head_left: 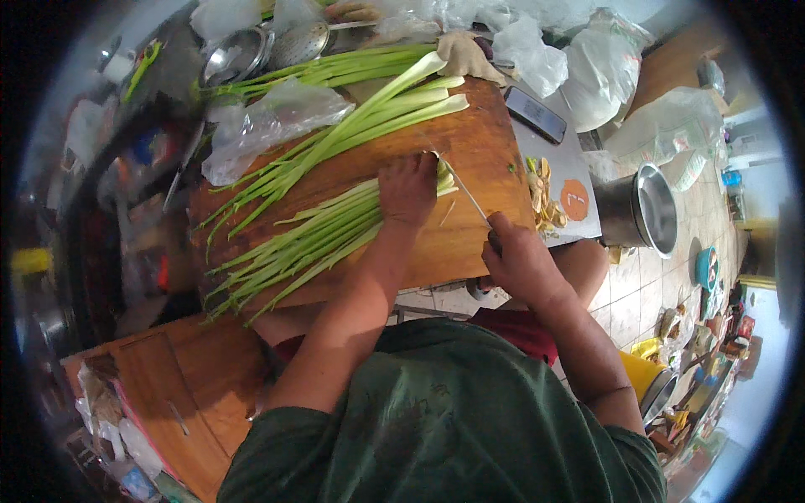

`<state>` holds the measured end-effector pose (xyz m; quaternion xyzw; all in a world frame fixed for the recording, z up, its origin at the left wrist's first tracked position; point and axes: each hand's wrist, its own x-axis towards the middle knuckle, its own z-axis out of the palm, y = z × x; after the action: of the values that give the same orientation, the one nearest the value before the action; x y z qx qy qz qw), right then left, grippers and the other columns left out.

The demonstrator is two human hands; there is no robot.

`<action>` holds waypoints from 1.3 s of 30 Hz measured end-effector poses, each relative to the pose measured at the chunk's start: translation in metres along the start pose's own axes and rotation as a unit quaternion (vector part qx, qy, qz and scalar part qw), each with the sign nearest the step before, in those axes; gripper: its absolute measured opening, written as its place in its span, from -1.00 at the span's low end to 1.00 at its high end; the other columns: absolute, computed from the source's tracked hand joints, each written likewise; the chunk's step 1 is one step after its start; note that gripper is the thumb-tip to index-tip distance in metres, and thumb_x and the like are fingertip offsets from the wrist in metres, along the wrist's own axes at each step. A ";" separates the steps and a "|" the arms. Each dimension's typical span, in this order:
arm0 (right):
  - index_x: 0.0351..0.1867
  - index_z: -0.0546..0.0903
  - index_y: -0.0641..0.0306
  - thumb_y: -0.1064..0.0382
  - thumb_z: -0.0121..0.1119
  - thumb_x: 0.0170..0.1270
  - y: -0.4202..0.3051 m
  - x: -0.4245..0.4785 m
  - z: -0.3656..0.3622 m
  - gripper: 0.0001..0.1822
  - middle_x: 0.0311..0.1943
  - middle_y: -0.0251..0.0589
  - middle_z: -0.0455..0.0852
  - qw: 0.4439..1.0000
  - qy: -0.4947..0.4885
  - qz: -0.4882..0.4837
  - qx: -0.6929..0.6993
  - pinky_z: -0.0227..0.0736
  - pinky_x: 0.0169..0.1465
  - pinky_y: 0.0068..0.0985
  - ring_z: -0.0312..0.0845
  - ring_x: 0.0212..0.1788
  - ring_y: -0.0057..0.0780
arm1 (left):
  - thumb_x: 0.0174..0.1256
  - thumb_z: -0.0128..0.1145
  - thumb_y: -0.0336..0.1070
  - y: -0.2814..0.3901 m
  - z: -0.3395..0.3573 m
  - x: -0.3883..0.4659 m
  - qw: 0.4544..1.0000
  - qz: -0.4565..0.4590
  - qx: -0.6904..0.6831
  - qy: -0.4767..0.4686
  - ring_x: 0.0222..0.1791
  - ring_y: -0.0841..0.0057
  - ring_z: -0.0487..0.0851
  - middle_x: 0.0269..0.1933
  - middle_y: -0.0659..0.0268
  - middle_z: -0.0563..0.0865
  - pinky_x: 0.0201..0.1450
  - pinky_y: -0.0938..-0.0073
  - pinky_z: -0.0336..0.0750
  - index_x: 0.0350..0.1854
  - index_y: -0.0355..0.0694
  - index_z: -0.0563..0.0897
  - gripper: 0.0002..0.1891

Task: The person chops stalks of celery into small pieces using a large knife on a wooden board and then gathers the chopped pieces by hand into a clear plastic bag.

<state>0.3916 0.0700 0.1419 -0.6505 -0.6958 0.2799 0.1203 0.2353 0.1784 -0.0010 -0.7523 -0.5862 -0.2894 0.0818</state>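
My left hand (409, 188) presses down over the pale ends of a bunch of long green stalks (314, 236), which look like scallions or leeks. My right hand (521, 256) grips the dark handle of a kitchen knife (466, 188). Its thin blade slants up and left, right beside my left fingertips and the stalk ends. Under both lies a thick wooden cutting board (484, 151). A second group of thicker stalks (365, 129) with whitish ends rests farther back on the board. A thin pale scrap (448, 212) sits near the blade.
A clear plastic bag (277, 126) overlaps the board's far left. To the right, a metal surface holds a phone (534, 115), pale trimmings (544, 195) and an orange-brown disc (574, 200). Beyond stand steel pots (654, 210). More stalks (352, 66) and a perforated skimmer (302, 45) lie behind.
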 end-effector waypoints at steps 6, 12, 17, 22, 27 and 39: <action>-0.24 0.45 0.42 0.30 0.11 0.17 0.029 0.047 0.026 -0.78 -0.56 0.10 0.60 0.998 -0.028 0.047 0.037 0.45 -0.42 -0.21 0.60 -0.50 -0.03 | 0.19 0.10 -0.23 0.001 -0.004 0.002 0.998 -0.002 -0.055 -0.023 -0.14 0.28 0.61 -0.14 0.33 0.67 -0.16 0.16 0.43 -0.12 -0.04 0.59 -0.78; -0.23 0.44 0.37 0.27 0.06 0.16 0.016 0.035 0.012 -0.78 -0.45 0.23 0.62 0.999 -0.007 0.034 0.033 0.41 -0.18 -0.01 0.56 -0.29 0.21 | 0.12 0.15 -0.21 0.000 -0.009 0.006 0.998 0.001 -0.040 -0.050 -0.13 0.29 0.58 -0.04 0.34 0.62 -0.09 0.12 0.38 -0.18 -0.02 0.58 -0.79; -0.27 0.39 0.38 0.30 0.04 0.19 -0.008 0.017 -0.006 -0.82 -0.49 0.19 0.62 0.999 -0.037 0.013 -0.025 0.41 -0.23 0.02 0.55 -0.35 0.24 | 0.15 0.12 -0.23 -0.001 -0.003 -0.001 0.994 -0.031 -0.023 -0.101 -0.09 0.32 0.57 -0.01 0.36 0.62 -0.05 0.11 0.38 -0.17 -0.03 0.59 -0.80; -0.22 0.39 0.38 0.29 0.08 0.18 0.011 0.055 0.021 -0.78 -0.47 0.22 0.60 0.999 -0.035 0.010 0.016 0.40 -0.25 -0.06 0.55 -0.28 0.23 | 0.16 0.11 -0.24 -0.001 -0.001 0.000 0.999 -0.008 -0.048 -0.025 -0.07 0.34 0.57 0.00 0.37 0.63 -0.06 0.12 0.38 -0.15 -0.06 0.60 -0.79; -0.22 0.40 0.38 0.28 0.10 0.18 0.027 0.059 0.034 -0.77 -0.46 0.23 0.62 1.000 0.007 0.009 0.025 0.42 -0.24 -0.06 0.55 -0.29 0.24 | 0.17 0.10 -0.22 0.003 -0.004 0.001 0.998 -0.016 -0.035 -0.056 -0.06 0.33 0.57 -0.03 0.35 0.63 -0.05 0.12 0.37 -0.13 -0.07 0.60 -0.78; -0.23 0.41 0.41 0.27 0.09 0.19 0.022 0.060 0.043 -0.76 -0.42 0.23 0.62 1.000 -0.002 -0.009 -0.001 0.42 -0.23 -0.07 0.56 -0.28 0.20 | 0.15 0.09 -0.27 -0.004 0.002 0.000 1.000 -0.006 -0.028 -0.012 -0.11 0.29 0.58 -0.11 0.31 0.64 -0.12 0.13 0.42 -0.17 -0.09 0.57 -0.80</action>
<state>0.3800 0.1181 0.0834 -0.6434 -0.7026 0.2793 0.1203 0.2326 0.1803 -0.0039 -0.7539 -0.5835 -0.2975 0.0518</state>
